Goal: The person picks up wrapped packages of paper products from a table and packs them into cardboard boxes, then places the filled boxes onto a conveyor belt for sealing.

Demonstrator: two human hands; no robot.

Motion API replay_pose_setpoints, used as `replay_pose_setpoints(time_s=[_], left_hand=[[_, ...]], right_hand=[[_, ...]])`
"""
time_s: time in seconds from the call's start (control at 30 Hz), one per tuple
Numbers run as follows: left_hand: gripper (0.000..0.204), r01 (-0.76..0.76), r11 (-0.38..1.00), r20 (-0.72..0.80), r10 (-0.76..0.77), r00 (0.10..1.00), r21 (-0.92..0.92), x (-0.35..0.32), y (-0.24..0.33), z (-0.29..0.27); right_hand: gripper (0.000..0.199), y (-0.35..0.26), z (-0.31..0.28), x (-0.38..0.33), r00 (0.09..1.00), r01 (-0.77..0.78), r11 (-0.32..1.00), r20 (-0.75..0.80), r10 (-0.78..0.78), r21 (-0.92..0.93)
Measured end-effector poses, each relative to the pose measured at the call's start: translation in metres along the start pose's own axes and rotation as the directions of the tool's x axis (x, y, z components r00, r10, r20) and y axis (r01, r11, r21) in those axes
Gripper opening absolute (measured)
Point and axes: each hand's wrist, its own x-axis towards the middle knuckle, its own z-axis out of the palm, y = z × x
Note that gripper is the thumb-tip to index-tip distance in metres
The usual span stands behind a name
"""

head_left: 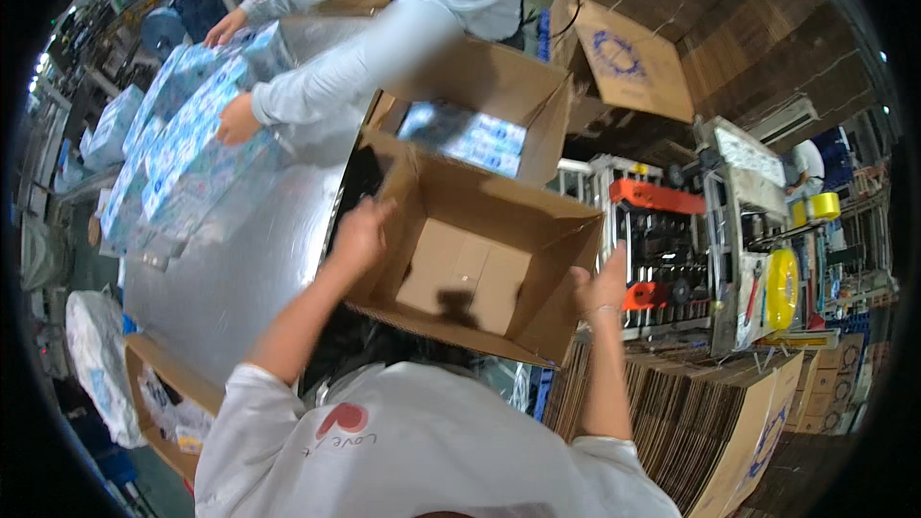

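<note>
Head view: open brown cardboard box sits tilted at the edge of the shiny metal desk, top flaps up, inside bare except the folded bottom flaps. Erected but unfilled, I'd judge; packing is not yet done. Left hand is curled over the box's left wall near the top flap, fingers closed on the cardboard edge. Right hand presses against the right outer corner, fingers spread fairly wide, palm to the wall; more bracing than gripping. Behind it a second brown cardboard box already holds blue-and-white wrapped packs. Across the desk another person's hands rest on a stack of blue-and-white plastic-wrapped bundles. Flat cardboard stack lies at lower right.
</note>
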Motion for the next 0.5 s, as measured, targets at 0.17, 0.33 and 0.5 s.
replay_pose_setpoints(time_s=[0.17, 0.33, 0.5], left_hand=[[0.07, 0.207, 0.928, 0.166, -0.267, 0.949, 0.309, 0.002, -0.021, 0.009], [0.079, 0.684, 0.724, 0.645, -0.484, 0.592, -0.085, -0.051, -0.026, 0.112], [0.05, 0.78, 0.609, 0.694, -0.499, 0.519, -0.145, -0.057, -0.034, 0.092]], right_hand=[[0.026, 0.089, 0.023, -0.025, 0.518, -0.785, 0.475, 0.842, 0.149, 0.399], [0.023, 0.097, 0.03, -0.038, 0.543, -0.817, 0.288, 0.835, 0.091, 0.5], [0.022, 0.08, 0.041, -0.016, 0.597, -0.72, 0.447, 0.802, 0.01, 0.53]])
